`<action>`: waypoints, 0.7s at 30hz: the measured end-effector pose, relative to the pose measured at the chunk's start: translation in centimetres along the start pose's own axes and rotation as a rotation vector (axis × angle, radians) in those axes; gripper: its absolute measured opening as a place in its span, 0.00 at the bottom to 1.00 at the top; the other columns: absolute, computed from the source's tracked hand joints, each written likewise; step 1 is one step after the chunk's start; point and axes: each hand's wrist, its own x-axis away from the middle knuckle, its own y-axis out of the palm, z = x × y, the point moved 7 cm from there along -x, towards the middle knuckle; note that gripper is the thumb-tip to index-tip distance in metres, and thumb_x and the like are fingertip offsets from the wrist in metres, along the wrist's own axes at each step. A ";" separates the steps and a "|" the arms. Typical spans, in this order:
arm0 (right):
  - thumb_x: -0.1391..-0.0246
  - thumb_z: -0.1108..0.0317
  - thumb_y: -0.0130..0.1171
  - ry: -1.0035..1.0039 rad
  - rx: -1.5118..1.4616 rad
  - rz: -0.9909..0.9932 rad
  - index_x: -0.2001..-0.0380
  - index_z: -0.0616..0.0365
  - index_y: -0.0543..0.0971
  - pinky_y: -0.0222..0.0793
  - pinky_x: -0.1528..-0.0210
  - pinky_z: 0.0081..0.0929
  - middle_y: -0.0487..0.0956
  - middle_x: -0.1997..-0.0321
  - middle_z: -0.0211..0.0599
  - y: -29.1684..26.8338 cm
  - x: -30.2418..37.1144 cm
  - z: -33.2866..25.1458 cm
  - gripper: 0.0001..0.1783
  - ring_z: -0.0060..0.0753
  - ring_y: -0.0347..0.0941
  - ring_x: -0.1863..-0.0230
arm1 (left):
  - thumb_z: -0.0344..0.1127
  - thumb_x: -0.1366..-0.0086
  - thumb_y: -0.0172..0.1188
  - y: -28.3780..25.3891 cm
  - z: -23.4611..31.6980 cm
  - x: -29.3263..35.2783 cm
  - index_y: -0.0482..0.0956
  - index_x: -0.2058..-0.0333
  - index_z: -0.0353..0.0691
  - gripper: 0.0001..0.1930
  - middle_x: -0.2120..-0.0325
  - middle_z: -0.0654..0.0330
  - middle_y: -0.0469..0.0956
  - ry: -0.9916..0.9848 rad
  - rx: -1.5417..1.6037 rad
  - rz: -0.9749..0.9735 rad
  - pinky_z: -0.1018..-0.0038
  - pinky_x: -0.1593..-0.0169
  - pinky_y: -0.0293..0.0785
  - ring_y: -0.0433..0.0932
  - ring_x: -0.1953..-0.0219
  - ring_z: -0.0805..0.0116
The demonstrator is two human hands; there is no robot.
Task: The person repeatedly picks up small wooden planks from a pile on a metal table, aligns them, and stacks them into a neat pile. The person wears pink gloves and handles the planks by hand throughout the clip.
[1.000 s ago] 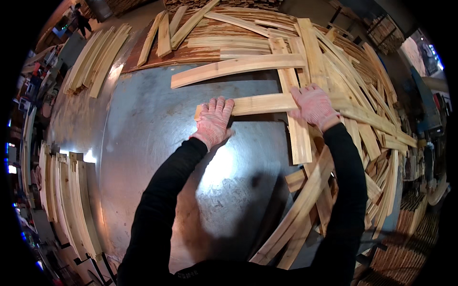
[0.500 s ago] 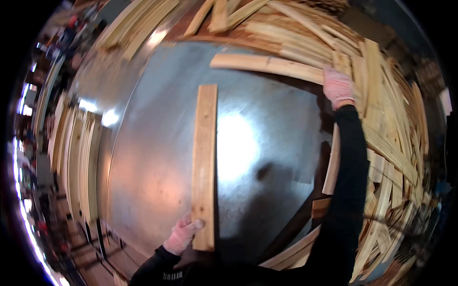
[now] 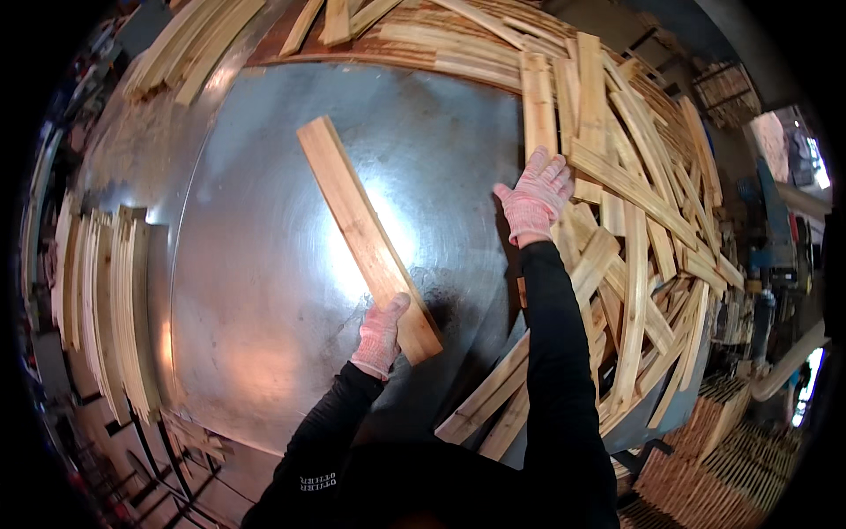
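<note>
Plank (image 3: 366,234) now diagonal, left hand (image 3: 381,335).

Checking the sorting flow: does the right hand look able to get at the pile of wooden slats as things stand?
Probably yes. The right hand is open, holds nothing, and already lies at the edge of the pile of wooden slats, with nothing between them. The left hand holds a separate plank.

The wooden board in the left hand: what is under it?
Under the board lies the shiny metal tabletop, bare around it. The left hand grips its near end. Whether the board rests on the metal or hovers above it cannot be told.
</note>
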 end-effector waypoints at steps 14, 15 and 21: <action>0.47 0.44 0.67 0.061 -0.655 0.039 0.36 0.61 0.68 0.57 0.31 0.54 0.70 0.36 0.54 -6.0 26.1 3.2 0.43 0.62 0.66 0.37 | 0.34 0.31 0.57 0.5 -0.1 3.2 0.63 0.37 0.36 0.26 0.48 0.53 0.76 0.071 0.155 -0.124 0.60 0.46 0.81 0.79 0.47 0.57; 0.51 0.46 0.71 0.312 -0.621 -0.124 0.30 0.66 0.56 0.50 0.28 0.56 0.58 0.28 0.68 -6.4 26.6 5.8 0.55 0.67 0.53 0.27 | 0.30 0.33 0.58 0.6 0.2 3.9 0.65 0.39 0.35 0.25 0.50 0.53 0.77 0.076 0.128 -0.081 0.61 0.48 0.82 0.79 0.48 0.57; 0.56 0.66 0.68 0.338 -0.955 -0.199 0.26 0.60 0.50 0.52 0.26 0.44 0.50 0.25 0.65 -3.1 32.9 7.3 0.56 0.65 0.49 0.25 | 0.36 0.34 0.64 -1.8 0.8 5.6 0.72 0.44 0.34 0.22 0.56 0.57 0.79 0.130 0.001 -0.002 0.63 0.46 0.78 0.80 0.54 0.63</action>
